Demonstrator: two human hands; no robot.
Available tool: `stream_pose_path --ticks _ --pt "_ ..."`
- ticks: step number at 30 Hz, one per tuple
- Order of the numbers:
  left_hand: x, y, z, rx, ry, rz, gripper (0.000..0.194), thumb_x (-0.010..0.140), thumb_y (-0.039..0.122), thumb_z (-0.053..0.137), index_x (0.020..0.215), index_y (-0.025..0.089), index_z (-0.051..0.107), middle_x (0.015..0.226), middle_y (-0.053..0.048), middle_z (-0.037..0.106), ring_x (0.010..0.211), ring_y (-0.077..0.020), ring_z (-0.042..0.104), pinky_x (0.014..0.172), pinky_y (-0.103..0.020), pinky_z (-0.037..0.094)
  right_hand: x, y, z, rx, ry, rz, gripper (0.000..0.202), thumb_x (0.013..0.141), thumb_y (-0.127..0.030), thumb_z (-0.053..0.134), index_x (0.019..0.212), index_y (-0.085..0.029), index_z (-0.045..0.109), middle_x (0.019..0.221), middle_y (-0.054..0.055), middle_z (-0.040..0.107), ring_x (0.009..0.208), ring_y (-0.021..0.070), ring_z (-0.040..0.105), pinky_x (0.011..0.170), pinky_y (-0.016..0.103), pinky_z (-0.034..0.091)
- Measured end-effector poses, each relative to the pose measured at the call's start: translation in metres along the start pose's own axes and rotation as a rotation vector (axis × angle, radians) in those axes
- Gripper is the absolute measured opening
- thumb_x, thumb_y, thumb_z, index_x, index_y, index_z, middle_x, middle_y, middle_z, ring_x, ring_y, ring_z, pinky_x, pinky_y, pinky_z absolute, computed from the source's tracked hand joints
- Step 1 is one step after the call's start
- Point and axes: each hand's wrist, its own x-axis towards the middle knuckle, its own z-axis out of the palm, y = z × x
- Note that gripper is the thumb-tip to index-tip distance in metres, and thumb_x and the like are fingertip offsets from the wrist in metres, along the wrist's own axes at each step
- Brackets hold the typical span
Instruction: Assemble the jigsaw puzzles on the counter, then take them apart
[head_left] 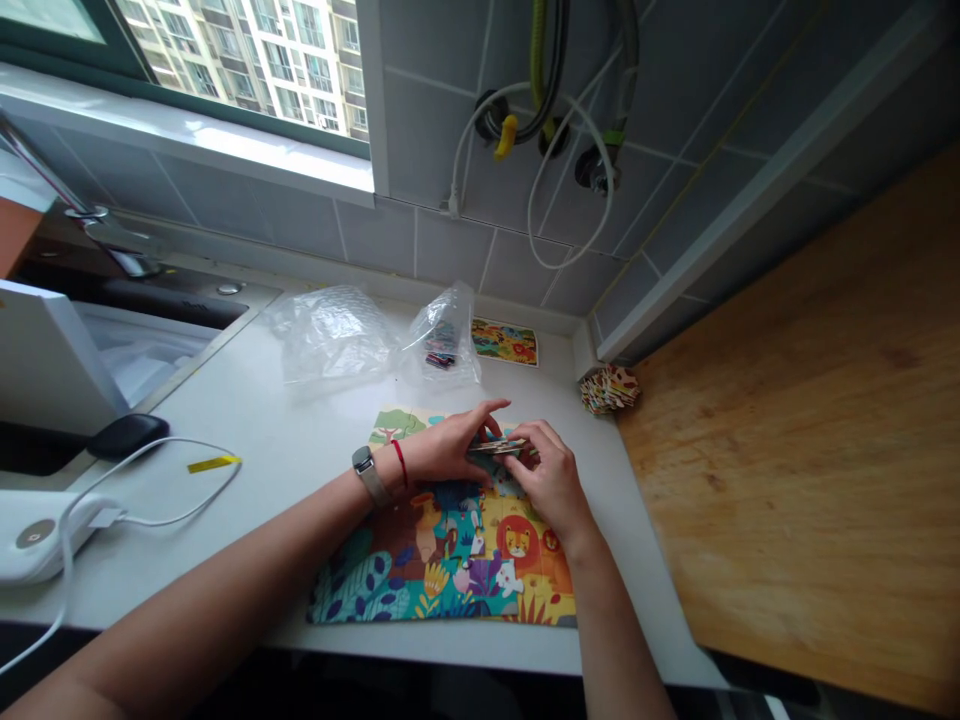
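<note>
My left hand (457, 443), with a watch and red cord at the wrist, grips one side of a small stack of puzzle pieces (498, 446). The other side of the stack is pinched by my right hand (550, 472). Both hands are above a colourful animal puzzle (450, 560) lying on the white counter. A lion on yellow shows at its right and blue-green leaves at its lower left. My hands and forearms hide part of its upper area.
Behind the puzzle lie clear plastic bags (337, 335) and a picture card (505, 342). A pile of pieces (610, 388) sits at the right corner by a wooden board (795, 450). On the left are a white device (30, 537), a cable and a black object (128, 436).
</note>
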Motion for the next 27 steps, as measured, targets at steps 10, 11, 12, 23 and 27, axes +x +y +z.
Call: stream_pose_path --ticks 10,11,12,23,27 --pt "0.002 -0.006 0.023 0.098 0.157 0.018 0.108 0.079 0.038 0.087 0.161 0.028 0.017 0.132 -0.013 0.059 0.111 -0.0282 0.064 0.101 -0.048 0.053 -0.002 0.011 0.008 0.054 -0.062 0.016 0.026 0.081 -0.009 0.063 0.098 -0.024 0.076 0.098 0.005 0.071 0.088 0.0209 0.069 0.077 0.032 0.056" --pt "0.002 -0.006 0.023 0.083 0.167 0.012 0.106 0.08 0.037 0.086 0.161 0.028 0.018 0.131 -0.013 0.059 0.108 -0.0265 0.065 0.099 -0.047 0.054 -0.002 0.01 0.007 0.06 -0.061 0.011 0.024 0.082 -0.01 0.063 0.097 -0.024 0.076 0.097 0.005 0.071 0.087 0.0206 0.069 0.077 0.032 0.056" --pt "0.002 -0.005 0.022 0.059 0.173 0.004 0.106 0.08 0.038 0.086 0.161 0.029 0.018 0.131 -0.012 0.059 0.105 -0.025 0.065 0.097 -0.046 0.054 -0.002 0.009 0.007 0.068 -0.06 0.009 0.023 0.083 -0.011 0.064 0.097 -0.024 0.076 0.097 0.005 0.071 0.085 0.0204 0.069 0.076 0.032 0.056" --pt "0.004 0.006 0.023 -0.127 0.179 0.028 0.131 0.057 0.058 0.096 0.162 0.028 0.025 0.143 -0.02 0.053 0.131 -0.0384 0.054 0.11 -0.058 0.045 -0.003 0.004 0.01 0.054 -0.16 -0.032 0.025 0.077 -0.008 0.073 0.096 -0.023 0.072 0.102 0.004 0.073 0.101 0.0244 0.068 0.092 0.038 0.053" --pt "0.006 0.009 0.029 -0.378 0.174 0.008 0.127 0.06 0.059 0.095 0.162 0.028 0.025 0.149 -0.021 0.049 0.142 -0.0399 0.047 0.115 -0.058 0.041 -0.004 0.002 0.011 0.013 -0.162 0.028 0.017 0.081 -0.021 0.078 0.096 -0.023 0.071 0.099 0.004 0.074 0.092 0.0239 0.07 0.084 0.036 0.054"
